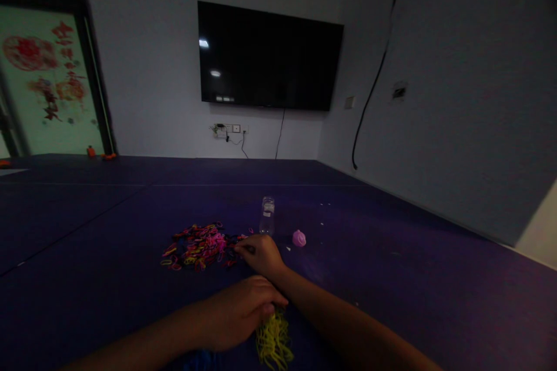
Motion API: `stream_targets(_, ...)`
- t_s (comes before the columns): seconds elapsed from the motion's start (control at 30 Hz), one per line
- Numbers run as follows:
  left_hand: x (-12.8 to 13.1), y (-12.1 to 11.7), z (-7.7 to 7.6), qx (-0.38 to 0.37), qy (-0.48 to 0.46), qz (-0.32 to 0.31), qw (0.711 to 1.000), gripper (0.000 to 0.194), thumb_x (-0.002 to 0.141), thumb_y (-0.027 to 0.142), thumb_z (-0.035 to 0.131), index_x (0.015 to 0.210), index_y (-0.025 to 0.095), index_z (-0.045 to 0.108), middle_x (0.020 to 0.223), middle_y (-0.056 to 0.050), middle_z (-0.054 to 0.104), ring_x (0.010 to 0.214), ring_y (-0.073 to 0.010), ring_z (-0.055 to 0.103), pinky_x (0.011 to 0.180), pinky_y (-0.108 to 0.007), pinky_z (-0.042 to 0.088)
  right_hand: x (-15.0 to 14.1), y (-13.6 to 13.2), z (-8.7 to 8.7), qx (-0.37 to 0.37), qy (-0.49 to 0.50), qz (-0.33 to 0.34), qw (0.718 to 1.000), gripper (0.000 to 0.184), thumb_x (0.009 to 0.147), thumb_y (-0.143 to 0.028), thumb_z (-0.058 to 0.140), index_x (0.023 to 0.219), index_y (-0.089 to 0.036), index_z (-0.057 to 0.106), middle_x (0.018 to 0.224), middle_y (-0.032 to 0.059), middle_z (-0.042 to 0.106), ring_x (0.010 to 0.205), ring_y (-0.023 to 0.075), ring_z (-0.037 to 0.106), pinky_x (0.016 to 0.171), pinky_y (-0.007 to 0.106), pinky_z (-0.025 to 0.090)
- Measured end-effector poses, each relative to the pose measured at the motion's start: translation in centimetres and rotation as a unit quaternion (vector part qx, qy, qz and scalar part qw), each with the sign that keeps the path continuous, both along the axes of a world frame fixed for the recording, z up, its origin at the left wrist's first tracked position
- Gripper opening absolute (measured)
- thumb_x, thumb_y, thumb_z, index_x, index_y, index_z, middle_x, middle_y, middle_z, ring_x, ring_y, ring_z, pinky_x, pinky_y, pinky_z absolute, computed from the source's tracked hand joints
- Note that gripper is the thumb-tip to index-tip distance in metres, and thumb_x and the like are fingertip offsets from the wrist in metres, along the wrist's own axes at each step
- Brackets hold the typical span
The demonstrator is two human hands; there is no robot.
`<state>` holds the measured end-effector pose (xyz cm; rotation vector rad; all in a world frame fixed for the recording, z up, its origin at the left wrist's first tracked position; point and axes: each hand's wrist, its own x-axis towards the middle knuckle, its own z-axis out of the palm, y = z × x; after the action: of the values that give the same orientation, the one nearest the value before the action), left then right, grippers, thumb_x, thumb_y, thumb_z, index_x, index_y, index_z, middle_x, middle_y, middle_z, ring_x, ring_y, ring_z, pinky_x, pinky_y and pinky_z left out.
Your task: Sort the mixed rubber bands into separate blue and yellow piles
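A loose pile of small coloured rubber bands [200, 246], mostly pink, red, yellow and dark, lies on the purple surface ahead. My right hand [263, 255] reaches across to the pile's right edge, thumb and fingers pinched together. Whatever is between those fingertips is too small to tell. Nearer to me, my left hand [241, 310] is closed on the top of a bunch of yellow rubber bands [274, 342], which hangs down below its fingers. My right forearm passes to the right of the left hand.
Behind my right hand stands a clear plastic bottle [267, 217]. A pink swirled lid-like piece [299, 238] lies to its right, with small white scraps nearby. Something dark blue [200, 359] shows at the bottom edge. A television [270, 58] hangs on the far wall.
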<state>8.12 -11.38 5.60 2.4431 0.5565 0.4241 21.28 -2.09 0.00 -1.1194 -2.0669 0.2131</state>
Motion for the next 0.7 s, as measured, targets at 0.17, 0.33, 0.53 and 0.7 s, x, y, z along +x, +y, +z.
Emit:
stream_targets(0.17, -1.2, 2.5, 1.9, 0.101, 0.038, 0.121, 0.987, 0.022, 0.081, 0.016, 0.05, 0.096, 0.021, 0.066, 0.097, -0.004, 0.068, 0.092, -0.0196, 0.06, 0.084, -0.031, 0.041, 0.1, -0.2, 0.3, 0.006, -0.018, 0.028, 0.999, 0.014, 0.075, -0.017, 0.059, 0.081, -0.021, 0.071, 0.08, 0.001, 0.07, 0.071, 0.0147, 0.062, 0.061, 0.02, 0.042)
stream_targets(0.33, -4.7, 6.3, 3.6, 0.169, 0.249, 0.309, 0.902, 0.013, 0.07, 0.012, 0.054, 0.074, 0.018, 0.066, 0.074, -0.007, 0.067, 0.072, -0.0236, 0.063, 0.066, -0.031, 0.042, -0.2, -0.4, 0.4, 0.008, -0.014, -0.001, 1.0, 0.016, 0.079, -0.018, 0.056, 0.081, -0.022, 0.071, 0.076, 0.0005, 0.07, 0.065, 0.0129, 0.061, 0.06, 0.02, 0.041)
stream_targets(0.53, -8.0, 9.2, 2.8, 0.14, 0.321, 0.327, 0.878, 0.007, 0.06, 0.012, 0.058, 0.055, 0.017, 0.058, 0.055, -0.005, 0.059, 0.054, -0.0202, 0.058, 0.051, -0.025, 0.038, -0.2, -0.3, 0.4, 0.009, -0.004, 0.009, 1.0, 0.016, 0.081, -0.021, 0.056, 0.082, -0.022, 0.072, 0.074, 0.0003, 0.069, 0.064, 0.0122, 0.061, 0.058, 0.019, 0.04)
stream_targets(0.7, -8.7, 10.6, 1.6, 0.124, 0.315, 0.313, 0.887, 0.012, 0.057, 0.015, 0.057, 0.047, 0.016, 0.052, 0.048, -0.001, 0.054, 0.048, -0.0154, 0.052, 0.043, -0.022, 0.031, -0.2, -0.4, 0.3, 0.009, -0.003, 0.008, 1.0, 0.015, 0.081, -0.022, 0.057, 0.082, -0.023, 0.072, 0.073, 0.0001, 0.069, 0.062, 0.0122, 0.06, 0.058, 0.019, 0.04)
